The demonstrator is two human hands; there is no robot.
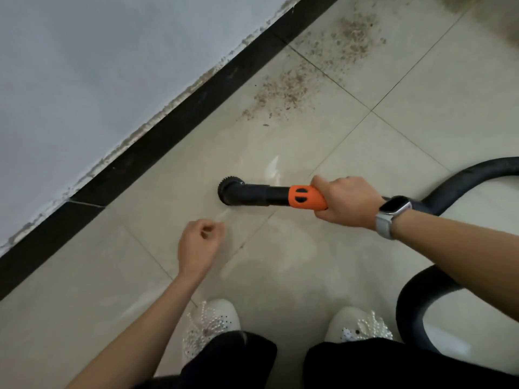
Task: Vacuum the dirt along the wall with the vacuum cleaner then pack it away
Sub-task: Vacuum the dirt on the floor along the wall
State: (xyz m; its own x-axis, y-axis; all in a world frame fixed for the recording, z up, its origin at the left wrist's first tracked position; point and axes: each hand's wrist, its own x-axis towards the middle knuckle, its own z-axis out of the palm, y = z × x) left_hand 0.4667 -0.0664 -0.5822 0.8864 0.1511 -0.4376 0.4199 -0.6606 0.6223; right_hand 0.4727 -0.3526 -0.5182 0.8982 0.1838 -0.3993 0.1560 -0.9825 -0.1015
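The right hand [346, 202] grips the orange plastic handle [307, 197] of the black vacuum wand [258, 195]. The wand's long axis runs left to right, and its round brush nozzle [230, 189] points left toward the black skirting board [168, 127], over the beige tiled floor [309, 270]. Scattered brown dirt [283, 92] lies farther off by the wall. The black hose [460, 186] trails right. The left hand [200, 245] hangs loosely curled, holding nothing.

The black hose [460, 186] runs off the right edge, the vacuum's body out of view. The right hand [345, 202] covers the orange handle's [307, 197] rear end. Far dirt [463, 1] at the floor's top right corner blurs.
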